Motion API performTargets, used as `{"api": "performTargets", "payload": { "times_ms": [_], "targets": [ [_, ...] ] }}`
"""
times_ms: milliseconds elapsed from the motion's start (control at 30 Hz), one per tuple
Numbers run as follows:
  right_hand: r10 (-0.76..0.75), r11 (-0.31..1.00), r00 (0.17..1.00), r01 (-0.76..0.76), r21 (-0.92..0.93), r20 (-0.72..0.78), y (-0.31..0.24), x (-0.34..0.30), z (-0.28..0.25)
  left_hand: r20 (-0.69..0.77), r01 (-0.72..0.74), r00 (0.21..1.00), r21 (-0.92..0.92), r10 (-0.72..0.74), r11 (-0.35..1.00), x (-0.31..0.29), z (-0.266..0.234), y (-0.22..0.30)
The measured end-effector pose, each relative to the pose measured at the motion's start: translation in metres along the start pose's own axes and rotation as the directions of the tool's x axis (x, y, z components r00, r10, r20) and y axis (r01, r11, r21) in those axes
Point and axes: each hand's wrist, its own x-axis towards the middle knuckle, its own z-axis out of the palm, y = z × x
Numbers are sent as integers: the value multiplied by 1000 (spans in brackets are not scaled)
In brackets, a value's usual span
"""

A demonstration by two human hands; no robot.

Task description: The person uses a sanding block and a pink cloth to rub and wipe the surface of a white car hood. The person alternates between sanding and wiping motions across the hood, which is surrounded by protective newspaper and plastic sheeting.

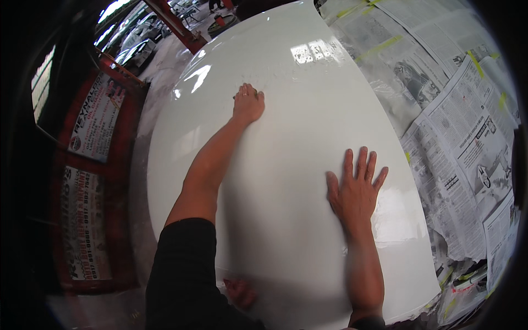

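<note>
Head view looks down on a broad, glossy white painted car panel [286, 165] that fills the middle of the scene. Far off to the left of the left hand, two red-framed rectangular signs lean against the dark side: the upper red-bordered sign with a white printed face [96, 124] sits tilted, and the lower red-and-white sign [85, 225] stands just beneath it. Farther up, beyond that hand, a red metal beam [176, 22] runs diagonally, with parked pale cars behind it.

The left hand [247, 103] reaches far forward, its arm stretched over the panel, fingers curled down and pressed on the white surface; something may be under the palm, but I cannot tell. A black sleeve [181, 275] covers the upper arm near the lower edge.

The right hand [355, 190] lies flat and released on the panel, fingers spread, holding nothing, nearer the body than the left.

Right of the right hand, grey printed newspaper sheets [462, 143] mask the neighbouring surface, touching the panel's edge, fixed with strips of yellow-green masking tape [379, 48].
</note>
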Motion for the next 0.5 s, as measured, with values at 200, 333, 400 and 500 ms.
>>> {"api": "performTargets", "payload": {
  "times_ms": [200, 333, 400, 500],
  "targets": [
    [98, 992, 995, -98, -83, 0, 35, 5, -5, 111, -461, 865, -214, 490, 861, -273, -8, 57],
    [24, 1000, 1000, -24, -17, -15, 9, 1, 0, 42, -194, 980, -13, 194, 981, -69, -3, 31],
    [6, 1000, 1000, -6, -1, -15, 3, 1, -2, -6, -115, 993, -15, 115, 993, -32, -3, 34],
    [37, 998, 999, -37, -51, -4, 17, 2, 1, -30, -278, 961, -84, 276, 957, -92, 7, 50]
  ]
}}
